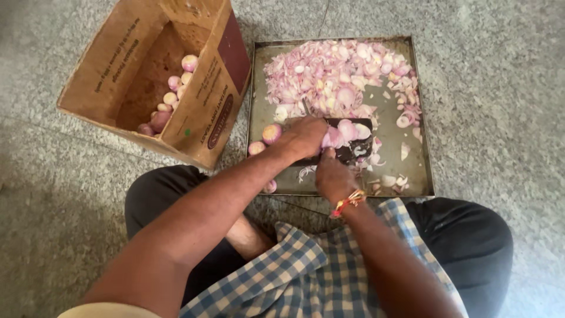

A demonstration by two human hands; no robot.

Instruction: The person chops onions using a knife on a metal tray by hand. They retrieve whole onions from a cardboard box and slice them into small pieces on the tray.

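Observation:
My left hand point(305, 136) presses down on a peeled, partly cut onion point(334, 138) on a small dark cutting board point(360, 148) inside a square metal tray point(419, 176). My right hand point(331, 176) is closed in a fist at the board's near edge, gripping what looks like a knife handle; the blade is hidden under my left hand. A large heap of chopped pink onion point(335, 76) fills the far half of the tray. Two whole peeled onions point(271, 133) lie at the tray's left edge beside my left wrist.
An open cardboard box point(118, 59) holding several peeled onions point(173, 88) stands on the stone floor, left of the tray and touching it. My knees in dark trousers point(471, 235) flank the tray's near edge. Loose onion bits point(391, 181) lie in the tray's near right corner.

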